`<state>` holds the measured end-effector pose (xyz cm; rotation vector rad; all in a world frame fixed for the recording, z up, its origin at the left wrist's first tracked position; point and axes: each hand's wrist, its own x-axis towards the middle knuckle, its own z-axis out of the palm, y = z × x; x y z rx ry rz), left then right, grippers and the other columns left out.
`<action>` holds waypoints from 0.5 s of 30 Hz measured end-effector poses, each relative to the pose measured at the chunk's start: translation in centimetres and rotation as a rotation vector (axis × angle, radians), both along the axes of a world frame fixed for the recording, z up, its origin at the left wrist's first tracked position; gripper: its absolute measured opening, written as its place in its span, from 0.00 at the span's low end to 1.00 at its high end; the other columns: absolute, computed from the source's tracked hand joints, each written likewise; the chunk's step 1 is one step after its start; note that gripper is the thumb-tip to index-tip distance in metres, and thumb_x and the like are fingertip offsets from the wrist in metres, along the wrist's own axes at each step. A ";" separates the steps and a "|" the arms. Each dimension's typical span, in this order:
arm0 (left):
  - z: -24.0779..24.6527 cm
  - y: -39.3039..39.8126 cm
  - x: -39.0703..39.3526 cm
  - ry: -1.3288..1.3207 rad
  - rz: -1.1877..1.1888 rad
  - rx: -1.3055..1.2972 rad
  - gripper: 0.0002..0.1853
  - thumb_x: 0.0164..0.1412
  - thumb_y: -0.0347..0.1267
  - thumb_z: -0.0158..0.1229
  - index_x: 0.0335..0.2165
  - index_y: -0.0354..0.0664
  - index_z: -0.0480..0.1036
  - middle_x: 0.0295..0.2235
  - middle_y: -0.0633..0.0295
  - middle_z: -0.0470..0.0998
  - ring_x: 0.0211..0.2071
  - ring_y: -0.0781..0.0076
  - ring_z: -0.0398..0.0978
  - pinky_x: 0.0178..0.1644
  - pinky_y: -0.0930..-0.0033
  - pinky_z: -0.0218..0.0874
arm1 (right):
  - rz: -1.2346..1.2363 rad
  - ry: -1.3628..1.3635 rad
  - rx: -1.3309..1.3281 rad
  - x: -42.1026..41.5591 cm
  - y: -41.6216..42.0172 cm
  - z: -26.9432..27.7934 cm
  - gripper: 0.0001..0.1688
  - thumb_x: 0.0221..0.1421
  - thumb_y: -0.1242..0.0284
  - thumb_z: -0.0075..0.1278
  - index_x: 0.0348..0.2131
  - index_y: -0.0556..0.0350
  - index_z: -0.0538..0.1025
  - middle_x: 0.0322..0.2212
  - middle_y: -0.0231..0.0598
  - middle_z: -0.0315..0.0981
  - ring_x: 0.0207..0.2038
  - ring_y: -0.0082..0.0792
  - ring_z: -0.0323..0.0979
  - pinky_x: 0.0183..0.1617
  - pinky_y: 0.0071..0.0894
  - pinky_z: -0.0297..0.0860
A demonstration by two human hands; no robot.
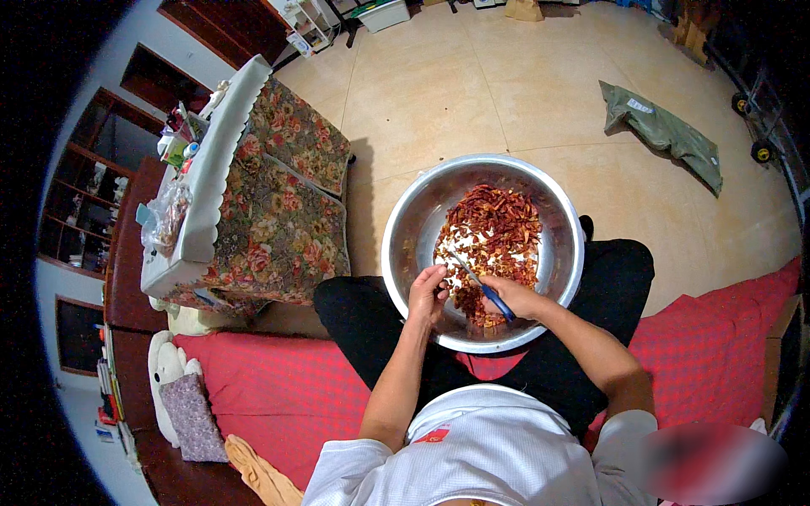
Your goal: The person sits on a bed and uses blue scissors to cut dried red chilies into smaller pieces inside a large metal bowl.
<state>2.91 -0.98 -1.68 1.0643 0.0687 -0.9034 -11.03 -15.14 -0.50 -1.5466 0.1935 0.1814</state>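
A large stainless steel basin (pixel 405 190) rests on my lap between my knees. Dried red chili peppers (pixel 493 209) lie in it, whole ones heaped at the far side and cut bits and seeds nearer me. My right hand (pixel 511 296) grips scissors (pixel 490 295) with blue handles, their blades pointing up and left over the chilies. Just left of the blades, my left hand (pixel 428 295) has its fingers curled together around a small dark-red piece, seemingly a dried chili, mostly hidden by the fingers.
At left stands a table with a floral cover (pixel 285 215), bearing a plastic bag (pixel 168 218) and small items. I sit on a red checked cover (pixel 278 379) beside a white plush toy (pixel 166 379). A grey-green plastic parcel (pixel 664 136) lies on the tiled floor (pixel 430 82).
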 end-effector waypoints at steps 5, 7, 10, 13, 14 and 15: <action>0.2 0.0 -0.1 -0.004 -0.016 -0.009 0.07 0.48 0.26 0.55 0.28 0.38 0.67 0.23 0.66 0.70 0.18 0.85 0.60 0.17 0.86 0.49 | 0.065 -0.034 0.088 0.1 0.1 0.2 0.25 0.44 0.80 0.44 0.45 0.59 0.60 0.13 0.19 0.53 0.15 0.12 0.53 0.17 0.14 0.50; 0.3 0.0 -0.1 -0.015 -0.027 -0.004 0.06 0.47 0.25 0.55 0.28 0.38 0.67 0.23 0.66 0.70 0.18 0.85 0.60 0.17 0.86 0.49 | 0.089 -0.038 0.123 0.1 0.2 0.5 0.23 0.44 0.80 0.44 0.43 0.59 0.60 0.12 0.19 0.52 0.15 0.12 0.52 0.16 0.14 0.49; 0.3 0.1 -0.2 -0.026 -0.040 0.005 0.06 0.47 0.25 0.55 0.27 0.38 0.67 0.23 0.65 0.71 0.18 0.85 0.61 0.17 0.87 0.49 | 0.102 -0.057 0.105 0.1 0.3 0.8 0.21 0.44 0.80 0.44 0.41 0.59 0.61 0.11 0.20 0.51 0.14 0.12 0.51 0.16 0.14 0.49; 0.5 0.1 -0.2 -0.032 -0.050 0.005 0.05 0.47 0.25 0.55 0.27 0.37 0.68 0.23 0.65 0.70 0.18 0.85 0.60 0.17 0.87 0.49 | 0.099 -0.073 0.084 0.1 0.4 0.7 0.20 0.44 0.80 0.43 0.41 0.59 0.61 0.11 0.20 0.51 0.14 0.12 0.51 0.16 0.14 0.48; 0.6 0.0 -0.2 -0.037 -0.054 0.008 0.05 0.47 0.25 0.55 0.27 0.37 0.68 0.23 0.66 0.70 0.18 0.85 0.60 0.16 0.87 0.49 | 0.099 -0.072 0.078 0.2 0.3 0.6 0.20 0.44 0.80 0.43 0.41 0.59 0.61 0.11 0.20 0.51 0.14 0.12 0.52 0.16 0.14 0.48; 0.7 0.0 -0.2 -0.042 -0.057 0.011 0.05 0.47 0.25 0.55 0.27 0.37 0.68 0.23 0.66 0.70 0.18 0.85 0.60 0.16 0.87 0.49 | 0.099 -0.072 0.072 0.2 0.3 0.5 0.21 0.44 0.80 0.43 0.42 0.59 0.61 0.11 0.20 0.51 0.14 0.12 0.52 0.16 0.14 0.48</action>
